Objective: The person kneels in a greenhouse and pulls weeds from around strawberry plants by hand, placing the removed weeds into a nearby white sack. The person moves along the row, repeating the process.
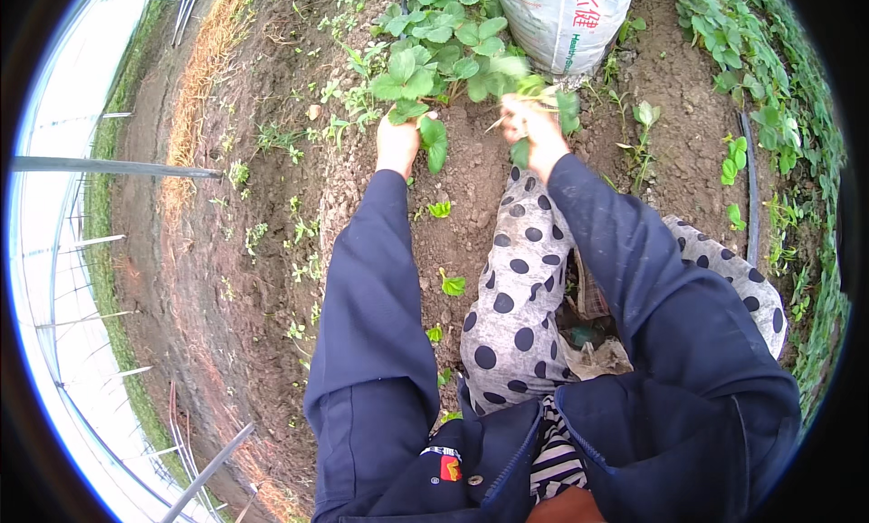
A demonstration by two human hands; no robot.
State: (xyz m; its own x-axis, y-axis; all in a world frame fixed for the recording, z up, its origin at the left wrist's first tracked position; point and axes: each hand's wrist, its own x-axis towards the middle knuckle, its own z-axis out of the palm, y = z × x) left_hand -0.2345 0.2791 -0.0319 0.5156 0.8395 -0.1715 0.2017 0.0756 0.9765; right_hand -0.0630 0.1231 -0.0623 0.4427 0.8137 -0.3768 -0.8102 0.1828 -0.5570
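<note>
A leafy strawberry plant (448, 41) grows from the soil ahead of me. My left hand (398, 145) is at its near left side, fingers partly covered by leaves, closed on strawberry leaves (434, 143); one hangs beside the thumb. To the plant's right, my right hand (533, 131) is blurred by motion and grips a bunch of leaves and pale stems (536, 92). Between my arms runs a strip of bare soil (461, 204), where small bright green seedlings or leaf pieces (453, 283) are spaced in a line.
A white sack (570, 21) bearing writing stands just beyond my right hand. My knee in spotted grey cloth (519, 299) lies below that hand. A dark drip hose (750, 184) and dense plants (767, 95) border the right. Straw (197, 95) and a metal pole (115, 167) are at left.
</note>
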